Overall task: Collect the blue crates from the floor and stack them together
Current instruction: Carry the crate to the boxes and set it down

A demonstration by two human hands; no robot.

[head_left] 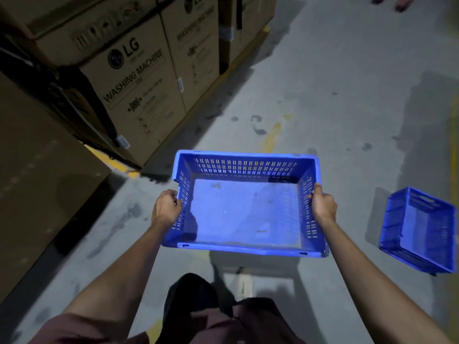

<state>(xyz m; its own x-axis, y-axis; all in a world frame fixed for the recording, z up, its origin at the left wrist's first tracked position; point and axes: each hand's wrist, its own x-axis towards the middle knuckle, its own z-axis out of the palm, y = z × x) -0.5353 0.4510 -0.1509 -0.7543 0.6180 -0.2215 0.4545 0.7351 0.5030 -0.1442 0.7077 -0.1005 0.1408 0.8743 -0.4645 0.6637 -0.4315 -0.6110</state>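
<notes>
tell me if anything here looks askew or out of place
The second blue crate at the right edge lies tilted on the floor, not flat. The crate held by the left hand and right hand is empty, with smudges on its bottom. Nothing looks spilled.

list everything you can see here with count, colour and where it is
held crate: 1, blue, empty, carried in front of the person above the floor
second crate: 1, blue, on the floor at the right edge, apart from the held one
cardboard boxes: several, brown, printed LG WASHING MACHINE, stacked at upper left
floor: 1, grey concrete with worn yellow lines
feet: 2, another person's, top right edge
shoe: 1, pale, below the held crate
left hand: grips the held crate's left wall
right hand: grips its right wall
</notes>
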